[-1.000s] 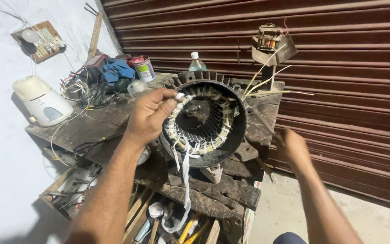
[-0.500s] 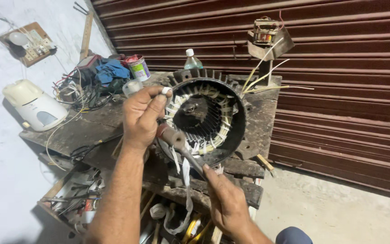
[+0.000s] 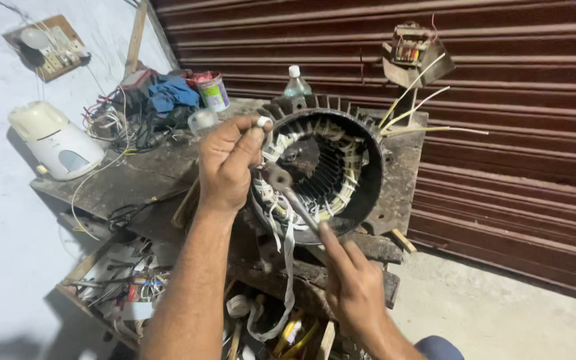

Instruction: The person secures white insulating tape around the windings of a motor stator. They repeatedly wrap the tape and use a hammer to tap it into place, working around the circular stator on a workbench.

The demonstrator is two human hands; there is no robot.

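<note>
Motor stator (image 3: 321, 173), big dark ring w/ cooling fins, stands on edge at the near right part of the tabletop (image 3: 121, 183), open bore facing the camera, prob. so the windings inside can be reached from the front. Left hand (image 3: 228, 167) sits on the stator's upper left rim, fingers curled together and pinching something small and white at the tips; looks like sleeve or tape end off the windings, can't tell which. The grip likely doubles as a steadying hold on the housing. Right hand (image 3: 355, 287) is near and low, closed around the handle of a small hammer (image 3: 288, 193), index finger laid along the shaft for control; hammer head rests at the inner left edge of the bore, touching or just beside the white-wrapped coils. White tape strip (image 3: 288, 280) hangs from the stator's bottom down past the tabletop edge. Far left: tangle of wires (image 3: 115, 123), blue cloth (image 3: 171, 93), a printed tin (image 3: 211, 90), clear plastic bottle (image 3: 297, 81) behind the stator. A white plastic appliance housing (image 3: 55, 143) lies at the left edge. Lower shelf (image 3: 121, 280) under the tabletop holds clutter too dim to sort out. Stator's back side and its footing are hidden; right forearm cut off by the frame bottom.
</note>
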